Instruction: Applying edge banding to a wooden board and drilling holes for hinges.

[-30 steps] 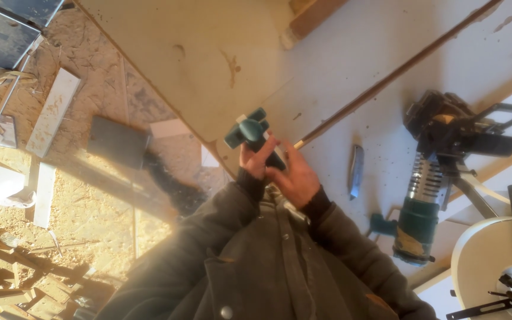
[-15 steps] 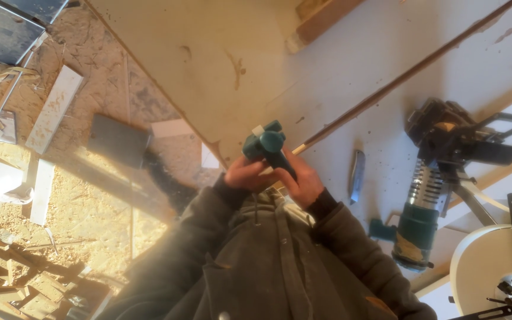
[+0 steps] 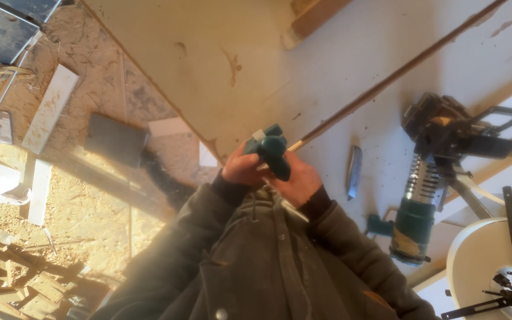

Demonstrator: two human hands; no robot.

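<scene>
I hold a small teal plastic tool (image 3: 271, 153) in front of my chest, over the near edge of the pale workbench (image 3: 220, 53). Its rounded, smooth body runs slantwise, one end with a pale cap up and to the left, the darker blunt end down and to the right. My left hand (image 3: 243, 169) wraps its fingers around the upper part, clamped on the body; my right hand (image 3: 297, 181) cups the lower end, fingers curled against it. A thin brown stick (image 3: 398, 71) crosses the bench diagonally, its pale tip near the tool. A slim grey metal blade (image 3: 354, 172) lies flat beside my right hand. Further right rests a green and black power tool (image 3: 428, 178) with a ribbed metal barrel. Sawdust covers the floor (image 3: 78, 195).
</scene>
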